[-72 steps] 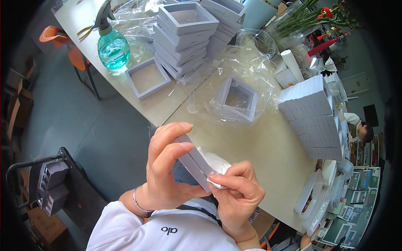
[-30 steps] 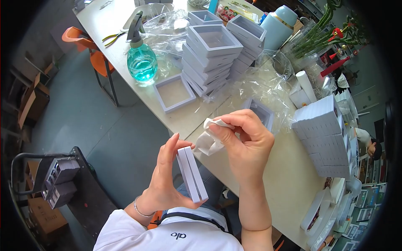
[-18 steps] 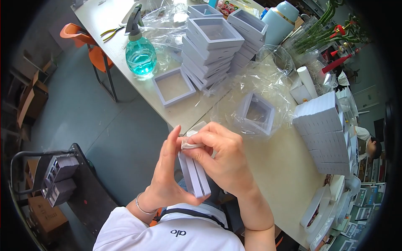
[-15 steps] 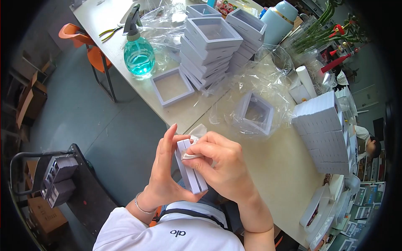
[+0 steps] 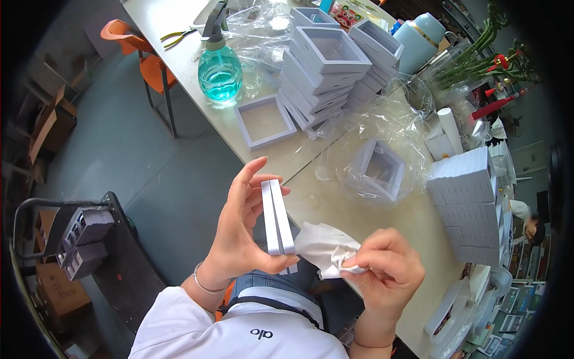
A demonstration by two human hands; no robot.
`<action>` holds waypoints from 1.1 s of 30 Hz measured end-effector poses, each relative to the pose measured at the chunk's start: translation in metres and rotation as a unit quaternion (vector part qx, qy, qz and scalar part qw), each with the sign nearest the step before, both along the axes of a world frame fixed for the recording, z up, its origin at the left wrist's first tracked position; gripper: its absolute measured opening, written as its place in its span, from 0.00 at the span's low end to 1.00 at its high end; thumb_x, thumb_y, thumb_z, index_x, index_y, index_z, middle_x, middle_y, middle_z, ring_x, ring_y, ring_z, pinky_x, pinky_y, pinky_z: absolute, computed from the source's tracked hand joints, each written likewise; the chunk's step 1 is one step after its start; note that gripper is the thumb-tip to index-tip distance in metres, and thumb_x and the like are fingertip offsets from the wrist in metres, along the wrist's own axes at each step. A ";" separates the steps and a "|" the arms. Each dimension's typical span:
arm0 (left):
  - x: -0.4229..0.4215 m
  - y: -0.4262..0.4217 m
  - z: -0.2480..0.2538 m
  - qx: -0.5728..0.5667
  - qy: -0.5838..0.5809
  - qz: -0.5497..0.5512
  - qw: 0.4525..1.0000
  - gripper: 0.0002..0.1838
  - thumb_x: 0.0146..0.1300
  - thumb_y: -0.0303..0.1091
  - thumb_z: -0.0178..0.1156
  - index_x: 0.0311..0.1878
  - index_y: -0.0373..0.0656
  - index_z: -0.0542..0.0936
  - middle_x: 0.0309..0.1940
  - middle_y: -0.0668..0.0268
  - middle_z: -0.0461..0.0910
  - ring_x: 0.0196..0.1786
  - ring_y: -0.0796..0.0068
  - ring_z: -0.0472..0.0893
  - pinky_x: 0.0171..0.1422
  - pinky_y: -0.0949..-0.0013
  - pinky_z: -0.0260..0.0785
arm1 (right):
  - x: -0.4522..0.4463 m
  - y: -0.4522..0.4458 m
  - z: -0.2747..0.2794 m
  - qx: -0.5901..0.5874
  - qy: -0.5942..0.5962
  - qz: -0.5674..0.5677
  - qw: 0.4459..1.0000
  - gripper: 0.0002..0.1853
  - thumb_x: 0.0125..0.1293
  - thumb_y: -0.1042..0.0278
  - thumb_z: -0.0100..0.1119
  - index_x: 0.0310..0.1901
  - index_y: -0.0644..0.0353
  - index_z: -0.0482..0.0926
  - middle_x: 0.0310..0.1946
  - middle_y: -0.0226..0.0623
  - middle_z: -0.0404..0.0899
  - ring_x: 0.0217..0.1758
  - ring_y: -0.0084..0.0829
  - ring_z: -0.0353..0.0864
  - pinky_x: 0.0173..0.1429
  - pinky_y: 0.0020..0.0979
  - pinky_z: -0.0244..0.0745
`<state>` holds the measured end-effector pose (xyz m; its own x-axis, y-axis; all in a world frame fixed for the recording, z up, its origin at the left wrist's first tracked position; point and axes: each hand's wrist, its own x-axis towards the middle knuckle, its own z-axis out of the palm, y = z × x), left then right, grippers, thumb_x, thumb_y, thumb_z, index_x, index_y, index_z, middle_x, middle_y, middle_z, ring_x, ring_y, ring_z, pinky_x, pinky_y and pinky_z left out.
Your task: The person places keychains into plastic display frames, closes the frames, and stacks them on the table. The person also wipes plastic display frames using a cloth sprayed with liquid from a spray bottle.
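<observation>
My left hand [image 5: 239, 221] is closed round a white frame [image 5: 276, 218], gripping it by its ends with the thumb below and the fingers above. The frame is turned edge-on, and a dark groove runs along its side. To its right, my right hand [image 5: 391, 269] pinches a crumpled white cloth [image 5: 326, 248]. The cloth hangs out leftward, close to the frame's lower end; whether they touch I cannot tell. A single pale frame [image 5: 265, 122] lies on the table, beside a leaning stack of similar frames [image 5: 326, 72].
A spray bottle [image 5: 220, 73] with teal liquid stands near the table's [image 5: 412, 239] left edge, with yellow-handled pliers [image 5: 177, 38] behind it. Clear plastic wrap surrounds another frame [image 5: 378, 170]. Stacked white pieces [image 5: 463, 206] stand at right. A loaded cart [image 5: 122, 275] is at lower left.
My right hand has drawn the cloth off the frame, moving right and down, and the cloth now hangs unfolded. My left hand still holds the frame, now more upright. The whole view has shifted slightly.
</observation>
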<state>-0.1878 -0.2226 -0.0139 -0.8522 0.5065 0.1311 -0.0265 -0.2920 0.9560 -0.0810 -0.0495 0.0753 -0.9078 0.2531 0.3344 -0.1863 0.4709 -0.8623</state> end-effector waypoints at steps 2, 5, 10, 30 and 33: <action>-0.001 0.002 -0.001 0.005 0.001 -0.013 1.000 0.67 0.28 0.36 0.80 0.74 0.41 0.51 0.58 0.58 0.66 0.63 0.59 0.73 0.74 0.56 0.62 | -0.004 0.002 0.002 -0.025 0.000 -0.003 1.000 0.09 0.48 0.77 0.75 0.32 0.60 0.86 0.28 0.33 0.79 0.29 0.24 0.79 0.30 0.23 0.71; 0.001 0.003 0.003 0.000 -0.004 -0.017 1.000 0.66 0.29 0.36 0.80 0.74 0.41 0.51 0.58 0.58 0.66 0.63 0.60 0.72 0.74 0.56 0.61 | -0.010 -0.005 -0.003 -0.061 0.012 0.020 0.998 0.09 0.49 0.78 0.75 0.34 0.61 0.86 0.30 0.34 0.80 0.30 0.23 0.79 0.31 0.22 0.72; 0.007 0.010 0.012 0.008 -0.026 0.015 1.000 0.67 0.24 0.39 0.81 0.73 0.39 0.54 0.58 0.59 0.68 0.62 0.63 0.74 0.67 0.62 0.65 | -0.023 -0.019 -0.005 -0.040 -0.016 0.078 0.996 0.12 0.51 0.81 0.73 0.39 0.61 0.87 0.33 0.35 0.79 0.31 0.24 0.80 0.33 0.23 0.74; -0.008 0.008 0.005 0.116 -0.169 0.051 0.977 0.64 0.29 0.51 0.82 0.69 0.33 0.60 0.54 0.51 0.75 0.60 0.50 0.78 0.68 0.48 0.68 | -0.095 0.010 -0.043 0.148 0.164 -0.144 0.965 0.13 0.60 0.84 0.63 0.46 0.63 0.84 0.42 0.36 0.80 0.41 0.25 0.80 0.44 0.24 0.76; -0.009 0.010 0.001 0.153 -0.191 0.040 0.969 0.62 0.31 0.50 0.81 0.69 0.32 0.59 0.55 0.48 0.75 0.60 0.44 0.77 0.68 0.44 0.66 | -0.099 0.006 -0.047 0.264 0.021 -0.092 0.960 0.13 0.60 0.77 0.65 0.47 0.64 0.83 0.47 0.45 0.80 0.42 0.40 0.82 0.44 0.32 0.77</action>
<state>-0.1968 -0.2127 -0.0126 -0.9031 0.4240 -0.0684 -0.3270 -0.5755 0.7496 -0.1798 -0.0432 0.0285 -0.8469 0.1926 0.4956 -0.0878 0.8686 -0.4877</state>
